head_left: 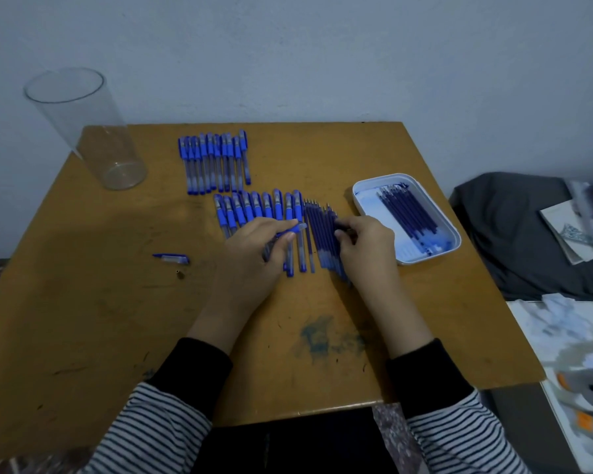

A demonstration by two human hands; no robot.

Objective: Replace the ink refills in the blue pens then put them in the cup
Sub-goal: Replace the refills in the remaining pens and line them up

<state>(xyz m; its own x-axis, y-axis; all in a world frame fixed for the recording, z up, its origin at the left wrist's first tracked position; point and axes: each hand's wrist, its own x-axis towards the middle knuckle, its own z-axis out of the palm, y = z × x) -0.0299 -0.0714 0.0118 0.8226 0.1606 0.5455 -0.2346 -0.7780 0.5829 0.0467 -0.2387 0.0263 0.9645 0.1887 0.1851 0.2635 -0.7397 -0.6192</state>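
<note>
My left hand (254, 248) grips an open blue pen barrel (293, 230), its open end pointing right. My right hand (363, 244) rests on a row of loose blue refills (319, 230) on the table, fingers curled and pinching one of them. A row of capped blue pens (254, 208) lies just behind my left hand. A second row of blue pens (216, 159) lies farther back. The tall clear plastic cup (86, 128) stands at the table's back left with nothing inside. A pen cap (172, 258) and a small metal tip (179, 274) lie to the left.
A white tray (449, 230) holding several refills sits at the right of the wooden table (117, 319). Ink stains mark the table near its front. Grey cloth (507, 227) and papers (562, 336) lie off the table's right side.
</note>
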